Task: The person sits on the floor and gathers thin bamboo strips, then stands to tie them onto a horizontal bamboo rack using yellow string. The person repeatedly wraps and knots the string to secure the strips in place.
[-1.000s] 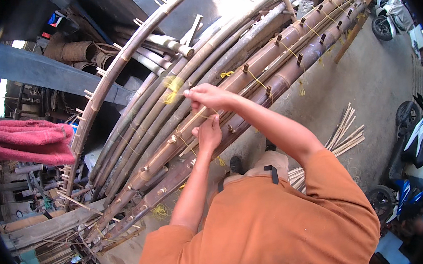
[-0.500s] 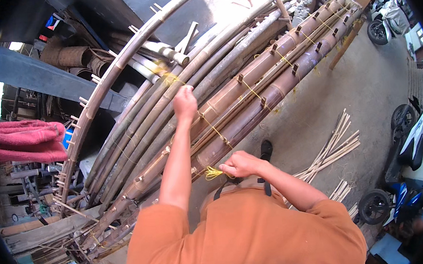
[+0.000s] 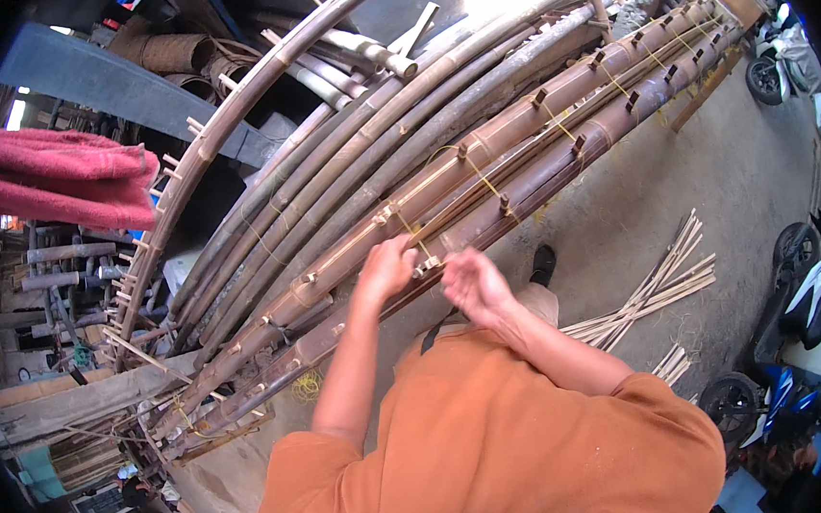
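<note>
Two long bamboo poles lie side by side in front of me, an upper pole (image 3: 507, 133) and a lower pole (image 3: 540, 181), with short wooden pegs standing out of them. Thin yellow cord (image 3: 406, 224) runs across from one pole to the other at the pegs. My left hand (image 3: 390, 270) is closed at the lower pole, beside a light peg (image 3: 428, 266); what its fingertips pinch is hidden. Just right of that peg is my right hand (image 3: 478, 288), fingers curled in and slightly blurred; whatever they hold cannot be made out.
Several more bamboo poles (image 3: 345, 156) lie beyond, under a curved pegged pole (image 3: 226, 117). A red cloth (image 3: 62, 178) hangs at left. Thin sticks (image 3: 644, 286) and tangled yellow cord (image 3: 307, 385) lie on the floor. Motorbikes (image 3: 804, 293) stand at right.
My left hand has come back from the far poles to the lower pole. My right hand has moved up beside it; the yellow cord bundle seen at it before no longer shows there.
</note>
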Available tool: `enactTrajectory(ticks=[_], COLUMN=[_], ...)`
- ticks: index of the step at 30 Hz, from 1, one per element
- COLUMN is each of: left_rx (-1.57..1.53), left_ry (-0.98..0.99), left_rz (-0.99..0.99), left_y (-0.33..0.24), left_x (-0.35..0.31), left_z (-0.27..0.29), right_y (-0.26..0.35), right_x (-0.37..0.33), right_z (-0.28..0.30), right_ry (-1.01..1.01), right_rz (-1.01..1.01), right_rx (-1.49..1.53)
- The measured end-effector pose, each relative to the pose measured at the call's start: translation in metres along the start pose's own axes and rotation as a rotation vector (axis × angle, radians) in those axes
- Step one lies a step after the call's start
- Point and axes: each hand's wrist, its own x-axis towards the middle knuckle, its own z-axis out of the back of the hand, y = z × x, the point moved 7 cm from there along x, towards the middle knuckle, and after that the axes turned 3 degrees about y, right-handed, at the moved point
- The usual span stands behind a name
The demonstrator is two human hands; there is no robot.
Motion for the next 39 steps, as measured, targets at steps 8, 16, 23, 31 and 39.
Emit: enactTrajectory(ticks=[8, 16, 23, 31, 39], left_rx=[-0.089, -0.238, -0.209, -0.408, 0.656], left_ry=[-0.071, -0.216, -0.250, -0.444, 0.161], left_rz=[-0.124, -0.071, -0.089, -0.137, -0.033], left_y=[0.044, 0.026, 0.022, 0.006, 0.028], left_x=[0.026, 0.005, 0.008, 0.096, 0.193], left_z=[-0.040, -0.020, -0.013, 0.091, 0.027], right_y=[-0.004, 0.066, -0.021, -0.018, 0.073], right_x=[0.024, 0.121, -0.008, -0.017, -0.072], right_z=[-0.237, -0.162, -0.032, -0.030, 0.024], right_ry=[0.644, 0.399, 0.587, 0.458, 0.203], right_rz=[0.685, 0.425, 0.310, 0.321, 0.772], right_rx=[-1.270, -1.624, -2.094, -1.883, -1.257])
